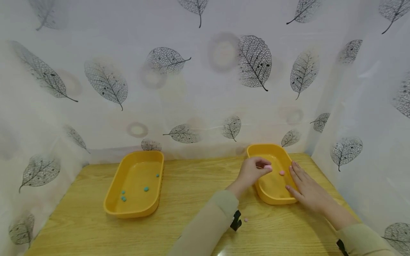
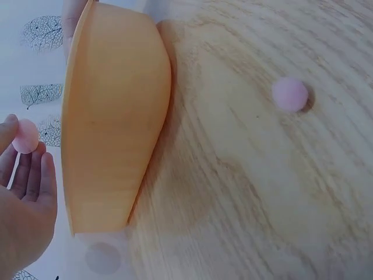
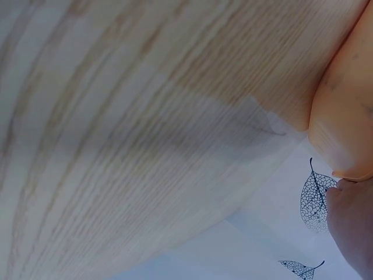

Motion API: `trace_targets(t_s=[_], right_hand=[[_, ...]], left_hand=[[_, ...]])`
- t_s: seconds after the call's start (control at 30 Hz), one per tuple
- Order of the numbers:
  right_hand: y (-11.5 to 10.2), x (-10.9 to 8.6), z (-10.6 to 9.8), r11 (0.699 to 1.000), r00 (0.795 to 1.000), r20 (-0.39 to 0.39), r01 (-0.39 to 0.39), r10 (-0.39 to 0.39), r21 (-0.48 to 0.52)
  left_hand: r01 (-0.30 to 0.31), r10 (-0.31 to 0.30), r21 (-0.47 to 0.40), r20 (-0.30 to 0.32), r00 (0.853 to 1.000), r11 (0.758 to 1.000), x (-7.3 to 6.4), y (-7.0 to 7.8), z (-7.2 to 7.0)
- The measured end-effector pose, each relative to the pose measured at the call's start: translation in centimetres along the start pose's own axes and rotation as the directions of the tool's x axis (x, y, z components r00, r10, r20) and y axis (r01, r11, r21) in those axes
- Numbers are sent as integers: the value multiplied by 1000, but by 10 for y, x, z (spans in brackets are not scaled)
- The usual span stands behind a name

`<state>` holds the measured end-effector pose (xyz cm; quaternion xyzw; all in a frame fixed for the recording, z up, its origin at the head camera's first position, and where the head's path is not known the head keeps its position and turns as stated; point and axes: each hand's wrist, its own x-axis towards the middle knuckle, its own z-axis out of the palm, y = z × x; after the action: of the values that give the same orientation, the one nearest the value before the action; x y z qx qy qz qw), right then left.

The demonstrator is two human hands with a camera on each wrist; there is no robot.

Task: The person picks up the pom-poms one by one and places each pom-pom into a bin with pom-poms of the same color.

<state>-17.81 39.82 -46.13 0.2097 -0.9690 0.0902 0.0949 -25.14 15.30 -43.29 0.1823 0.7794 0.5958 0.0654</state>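
A pink pom-pom point(image 1: 268, 167) is pinched between thumb and fingers of my left hand point(image 1: 251, 174), over the right-hand yellow tray point(image 1: 269, 200). The same hand point(image 2: 26, 221) shows at the left edge of the left wrist view. Inside that tray lies another pink pom-pom point(image 1: 282, 173). My right hand point(image 1: 309, 190) rests on the tray's right rim, its fingers straight. A third, small pink pom-pom point(image 1: 246, 219) sits on the table near my left sleeve; the left wrist view shows a pink pom-pom point(image 2: 290, 94) on the wood too.
On the left of the wooden table point(image 1: 198, 192) stands a second yellow tray point(image 1: 129, 214) holding several small teal pom-poms point(image 1: 146, 189). A pale curtain with leaf prints point(image 1: 205, 89) surrounds the table's back and sides.
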Motion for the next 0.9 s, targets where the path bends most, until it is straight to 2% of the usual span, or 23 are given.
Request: trace_targets(t_s=[0.2,0.37,0.67,0.9], right_hand=[[-1,1,0,1000,1000,0,-4,4,8],[-1,0,0,1000,1000,-5,-5,5,10],[-2,0,0,1000,1000,6,-18,18,16],[-1,0,1,1000,1000,-5,-4,4,10]], left_hand=[[-45,45,38,3,999,998,4,6,-2],[-54,53,71,6,999,996,4,7,-4],[-48,48,-1,-2,999,999,4,2,-15],[-31,31,-5,-17,999,1000,4,-4,-33]])
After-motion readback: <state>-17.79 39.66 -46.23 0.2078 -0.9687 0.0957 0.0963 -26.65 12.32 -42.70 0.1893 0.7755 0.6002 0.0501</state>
